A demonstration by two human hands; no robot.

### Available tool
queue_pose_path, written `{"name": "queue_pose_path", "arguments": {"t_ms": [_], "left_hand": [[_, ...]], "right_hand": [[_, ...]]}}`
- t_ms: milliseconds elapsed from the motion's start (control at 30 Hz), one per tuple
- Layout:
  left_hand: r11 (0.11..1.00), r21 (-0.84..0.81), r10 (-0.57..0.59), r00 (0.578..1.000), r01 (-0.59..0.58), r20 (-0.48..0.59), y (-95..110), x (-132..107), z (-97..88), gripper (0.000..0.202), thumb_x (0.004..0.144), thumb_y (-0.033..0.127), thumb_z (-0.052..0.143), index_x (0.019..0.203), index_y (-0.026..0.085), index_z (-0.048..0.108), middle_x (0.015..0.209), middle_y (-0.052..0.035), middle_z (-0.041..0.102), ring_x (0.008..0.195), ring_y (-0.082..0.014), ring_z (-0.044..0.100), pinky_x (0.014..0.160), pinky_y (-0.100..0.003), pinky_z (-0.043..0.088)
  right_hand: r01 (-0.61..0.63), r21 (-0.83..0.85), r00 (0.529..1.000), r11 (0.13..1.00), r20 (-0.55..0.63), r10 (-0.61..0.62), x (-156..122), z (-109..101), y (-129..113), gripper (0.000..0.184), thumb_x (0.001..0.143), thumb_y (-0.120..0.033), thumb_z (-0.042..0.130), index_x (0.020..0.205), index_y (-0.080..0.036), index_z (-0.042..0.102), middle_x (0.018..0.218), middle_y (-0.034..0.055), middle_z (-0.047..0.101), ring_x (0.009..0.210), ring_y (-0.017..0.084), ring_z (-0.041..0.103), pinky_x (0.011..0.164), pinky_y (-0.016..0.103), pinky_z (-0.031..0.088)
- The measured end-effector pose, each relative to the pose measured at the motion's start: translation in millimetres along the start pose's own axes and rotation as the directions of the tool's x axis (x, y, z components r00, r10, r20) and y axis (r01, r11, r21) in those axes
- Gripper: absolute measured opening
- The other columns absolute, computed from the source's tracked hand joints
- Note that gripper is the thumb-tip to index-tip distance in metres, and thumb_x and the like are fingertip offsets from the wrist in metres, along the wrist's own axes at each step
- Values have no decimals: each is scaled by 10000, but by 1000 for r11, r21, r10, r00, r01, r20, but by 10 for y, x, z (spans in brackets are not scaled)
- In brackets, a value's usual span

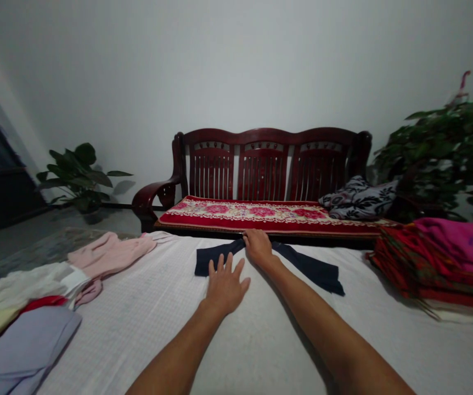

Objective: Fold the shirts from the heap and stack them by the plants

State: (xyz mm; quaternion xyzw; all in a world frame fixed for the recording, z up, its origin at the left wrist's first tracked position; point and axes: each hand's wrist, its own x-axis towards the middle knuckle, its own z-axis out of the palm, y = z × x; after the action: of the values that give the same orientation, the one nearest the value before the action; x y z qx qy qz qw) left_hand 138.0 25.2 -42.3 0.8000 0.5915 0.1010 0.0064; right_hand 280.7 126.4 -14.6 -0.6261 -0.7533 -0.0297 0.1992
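A shirt with a pale grey body and navy sleeves lies spread on the white-covered surface, its neck end away from me. My left hand rests on it with fingers spread, over the inner part of the left navy sleeve and the edge of the body. Farther off, my right hand is at the neckline, its fingers curled down and closed on the collar. That hand hides most of the collar, and my right forearm crosses above the right side of the body.
Pink clothing, white clothing and a lavender garment lie at left on the white sheet. Folded red and magenta cloths are stacked at right. Behind stands a wooden bench with a patterned cushion, between potted plants.
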Motion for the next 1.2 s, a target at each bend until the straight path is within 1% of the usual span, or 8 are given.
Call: {"name": "queue_pose_path", "arguments": {"t_ms": [200,333,433,600,700,833,1067,1200], "left_hand": [[999,14,-43,999,43,6,-29,51,7,698,969,585,383,1560,215,354,1625,-173,288,1498,-403,237,1181,-620,164],[998,16,-67,998,67,-4,-68,96,34,676,978,560,378,1546,192,384,1618,-171,310,1489,-387,267,1181,-598,188],[998,19,-66,998,66,-23,-95,105,38,625,994,514,369,1529,194,412,1606,-161,343,1476,-369,305,1175,-578,224],[994,97,-39,993,50,-113,-55,12,-36,530,1009,404,377,1461,158,509,1564,-185,411,1466,-381,318,1169,-579,235],[986,152,87,987,-66,-138,-20,-153,-79,502,1012,379,383,1433,156,540,1571,-175,404,1484,-369,285,1190,-569,195],[978,97,189,982,-186,-24,-121,-527,-81,567,1009,449,398,1505,179,447,1592,-170,366,1488,-339,298,1173,-517,268],[948,45,313,949,-314,30,-613,-1275,-169,583,1000,487,408,1546,286,374,1628,-123,293,1504,-315,271,1191,-523,252],[936,31,350,936,-351,31,-781,-1486,-231,584,998,480,414,1556,325,339,1641,-86,272,1503,-301,279,1196,-516,253]], "right_hand": [[60,-65,979,996,197,-47,-533,-151,217,630,1022,-445,327,1545,-94,350,1622,158,307,1516,296,205,1213,474,139],[-62,-167,954,984,279,108,-789,-259,676,672,1029,-482,248,1571,-86,289,1639,141,268,1519,276,208,1220,471,156],[-162,-241,947,957,234,220,-965,-395,907,675,1030,-460,260,1563,-47,284,1631,164,276,1513,283,222,1220,493,151],[-186,-216,950,959,208,231,-1493,-584,648,676,1029,-451,255,1568,-44,278,1640,167,243,1521,301,193,1221,497,152],[-110,-133,951,985,273,143,-1895,-621,341,694,1025,-488,245,1573,-65,285,1641,172,230,1527,299,177,1223,487,162],[-65,-110,949,992,299,95,-2278,-679,221,701,1019,-493,274,1568,-58,299,1642,189,197,1532,304,148,1233,492,123],[-110,-99,968,989,215,129,-2561,-788,648,620,998,-446,370,1533,-132,398,1625,157,283,1517,288,222,1220,529,163],[-212,-17,971,977,105,213,-2499,-800,873,522,966,-333,420,1446,-154,517,1550,135,446,1437,254,391,1190,432,277]]}}
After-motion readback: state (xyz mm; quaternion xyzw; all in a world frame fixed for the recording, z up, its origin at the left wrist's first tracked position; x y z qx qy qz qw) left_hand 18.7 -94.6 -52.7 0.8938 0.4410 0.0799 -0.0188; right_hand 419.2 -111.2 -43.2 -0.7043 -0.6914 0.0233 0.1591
